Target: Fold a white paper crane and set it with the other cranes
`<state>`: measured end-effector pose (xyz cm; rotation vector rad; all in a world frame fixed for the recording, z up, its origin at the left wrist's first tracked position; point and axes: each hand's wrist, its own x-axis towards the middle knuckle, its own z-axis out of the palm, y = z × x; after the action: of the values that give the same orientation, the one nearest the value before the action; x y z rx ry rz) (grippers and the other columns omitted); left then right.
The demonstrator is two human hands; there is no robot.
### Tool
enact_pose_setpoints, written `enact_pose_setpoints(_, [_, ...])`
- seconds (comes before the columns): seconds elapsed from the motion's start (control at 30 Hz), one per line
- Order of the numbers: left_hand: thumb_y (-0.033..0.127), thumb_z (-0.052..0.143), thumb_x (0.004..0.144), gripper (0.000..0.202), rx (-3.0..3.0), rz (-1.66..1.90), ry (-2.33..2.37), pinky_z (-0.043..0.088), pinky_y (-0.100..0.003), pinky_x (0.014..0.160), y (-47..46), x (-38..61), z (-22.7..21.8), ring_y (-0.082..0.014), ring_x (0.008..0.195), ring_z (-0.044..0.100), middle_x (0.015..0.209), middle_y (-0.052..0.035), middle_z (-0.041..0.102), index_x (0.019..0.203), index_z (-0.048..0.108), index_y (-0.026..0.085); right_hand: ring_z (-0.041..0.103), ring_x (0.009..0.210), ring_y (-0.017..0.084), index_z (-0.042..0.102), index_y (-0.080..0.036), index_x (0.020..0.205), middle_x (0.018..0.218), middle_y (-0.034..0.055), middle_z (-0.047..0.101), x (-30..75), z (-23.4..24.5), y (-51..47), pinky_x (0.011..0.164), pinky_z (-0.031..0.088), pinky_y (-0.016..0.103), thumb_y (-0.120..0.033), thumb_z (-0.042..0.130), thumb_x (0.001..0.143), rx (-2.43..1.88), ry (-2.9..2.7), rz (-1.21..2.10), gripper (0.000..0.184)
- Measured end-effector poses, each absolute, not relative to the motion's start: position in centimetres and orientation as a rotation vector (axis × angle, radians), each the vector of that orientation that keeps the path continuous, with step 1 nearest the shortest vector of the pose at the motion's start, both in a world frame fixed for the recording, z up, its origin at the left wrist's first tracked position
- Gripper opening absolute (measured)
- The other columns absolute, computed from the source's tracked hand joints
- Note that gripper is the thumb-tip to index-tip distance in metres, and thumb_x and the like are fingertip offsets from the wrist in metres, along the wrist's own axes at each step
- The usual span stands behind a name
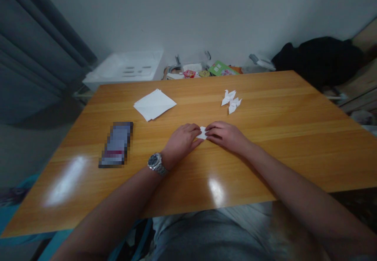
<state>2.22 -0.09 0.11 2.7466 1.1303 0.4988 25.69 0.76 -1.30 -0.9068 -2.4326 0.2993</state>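
Observation:
A small folded white paper piece [203,132] lies on the wooden table [265,147] between my two hands. My left hand [182,139], with a metal watch on its wrist, has its fingers curled down onto the paper's left side. From the right, my right hand [225,135] presses its fingertips on the same piece. Most of the paper is hidden under the fingers.
A stack of white paper sheets [154,104] lies at the table's back left. Two folded paper cranes [231,101] sit at the back right. A dark phone [116,144] rests to the left. Clutter, a white box and dark cloth lie beyond the far edge.

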Motion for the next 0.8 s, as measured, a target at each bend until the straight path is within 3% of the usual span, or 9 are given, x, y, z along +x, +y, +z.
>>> enact_pose_setpoints(0.57, [0.035,0.059,0.099,0.019,2.611,0.618,1.140,0.051,-0.036,0.092,0.05,2.41,-0.34,-0.0216,0.102,0.063,0.112,-0.0059,0.069,0.105,0.072,0.021,0.064,0.098,0.023,0.072,-0.020,0.092,0.104,0.0092,0.070,25.36,-1.02,0.72,0.088,0.052,0.039,-0.023,0.057,0.099,-0.912,-2.364,0.451,0.016])
enact_pose_setpoints(0.8, [0.028,0.062,0.097,0.014,2.449,0.743,1.223,0.051,-0.034,0.089,0.16,3.02,-0.73,-0.0202,0.097,0.063,0.103,-0.0055,0.069,0.094,0.072,0.019,0.063,0.097,0.022,0.069,-0.020,0.092,0.102,0.0090,0.067,25.06,-0.83,0.55,0.088,0.051,0.038,-0.023,0.058,0.098,-0.948,-2.303,0.506,0.013])
